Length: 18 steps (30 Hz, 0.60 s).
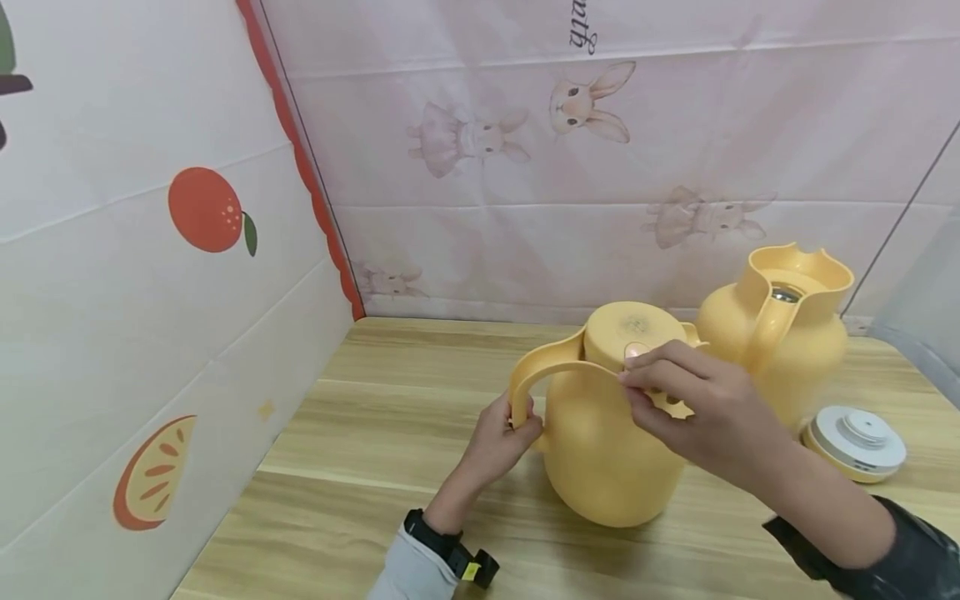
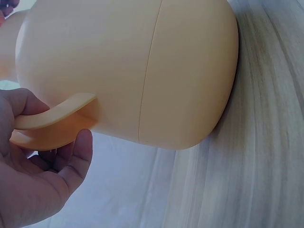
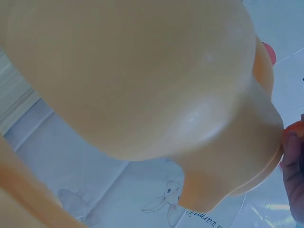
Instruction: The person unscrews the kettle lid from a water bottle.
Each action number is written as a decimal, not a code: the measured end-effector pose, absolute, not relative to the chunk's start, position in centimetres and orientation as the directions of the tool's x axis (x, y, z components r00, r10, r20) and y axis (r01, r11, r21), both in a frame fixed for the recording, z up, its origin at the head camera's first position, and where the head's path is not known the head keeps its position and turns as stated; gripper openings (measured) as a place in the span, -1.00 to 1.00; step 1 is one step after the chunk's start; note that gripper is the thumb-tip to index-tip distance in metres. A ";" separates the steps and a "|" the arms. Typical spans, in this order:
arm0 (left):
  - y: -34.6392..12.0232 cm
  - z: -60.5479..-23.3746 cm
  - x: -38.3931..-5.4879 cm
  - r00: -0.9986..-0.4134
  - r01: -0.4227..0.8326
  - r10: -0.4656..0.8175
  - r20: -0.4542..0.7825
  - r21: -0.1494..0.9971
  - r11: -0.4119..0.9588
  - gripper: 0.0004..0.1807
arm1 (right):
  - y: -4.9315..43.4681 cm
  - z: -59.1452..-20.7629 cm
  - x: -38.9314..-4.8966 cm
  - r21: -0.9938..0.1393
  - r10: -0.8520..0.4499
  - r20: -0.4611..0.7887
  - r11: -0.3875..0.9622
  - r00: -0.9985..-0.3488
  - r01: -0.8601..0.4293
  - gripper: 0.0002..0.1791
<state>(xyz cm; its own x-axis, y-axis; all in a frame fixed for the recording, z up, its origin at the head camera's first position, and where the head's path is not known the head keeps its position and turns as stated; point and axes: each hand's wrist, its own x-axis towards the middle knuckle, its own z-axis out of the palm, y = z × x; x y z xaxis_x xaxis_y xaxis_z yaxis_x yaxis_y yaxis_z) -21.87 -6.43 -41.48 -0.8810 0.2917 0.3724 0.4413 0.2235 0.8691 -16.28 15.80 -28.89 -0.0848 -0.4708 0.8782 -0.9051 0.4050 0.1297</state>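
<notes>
A yellow thermos jug (image 1: 611, 454) stands upright on the wooden table, its round lid (image 1: 626, 323) in place. My left hand (image 1: 497, 442) holds the jug by its curved handle (image 1: 536, 367); in the left wrist view, the fingers (image 2: 83, 152) wrap the handle from below. At the near edge of the lid, my right hand (image 1: 697, 400) has its fingertips and thumb drawn together at a small pinkish-orange piece (image 1: 636, 350). The same orange patch (image 3: 295, 127) shows beside the fingers at the right edge of the right wrist view. My right hand partly covers the jug's spout side.
Behind and to the right stands a second yellow jug (image 1: 772, 333) with an open top. Its neighbour, a loose white-and-yellow lid (image 1: 858, 442), lies on the table (image 1: 375, 467). Printed cloth walls rise behind (image 1: 480, 233) and to the left.
</notes>
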 end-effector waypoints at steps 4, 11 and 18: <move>-6.4 -41.5 -21.9 -0.895 0.412 0.285 0.344 0.882 0.229 -0.91 | 16.4 -29.0 -16.2 0.116 -0.450 0.889 0.403 -0.086 -0.908 -0.67; -6.3 -39.6 -20.6 -0.899 0.397 0.291 0.326 0.889 0.229 -0.92 | 17.6 -29.3 -16.5 0.104 -0.435 0.895 0.424 -0.101 -0.900 -0.66; -6.3 -38.2 -19.6 -0.895 0.404 0.296 0.333 0.887 0.224 -0.93 | 18.3 -29.5 -16.9 0.087 -0.381 0.920 0.433 -0.095 -0.897 -0.64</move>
<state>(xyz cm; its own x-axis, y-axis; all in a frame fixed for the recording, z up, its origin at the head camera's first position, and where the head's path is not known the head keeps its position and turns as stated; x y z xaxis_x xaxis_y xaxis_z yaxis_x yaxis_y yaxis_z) -19.58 -6.27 -38.20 -0.8950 0.2965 0.3332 0.4043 0.2238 0.8868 -16.87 18.28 -29.48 -0.0951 -0.3809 0.9197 -0.8972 0.4331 0.0866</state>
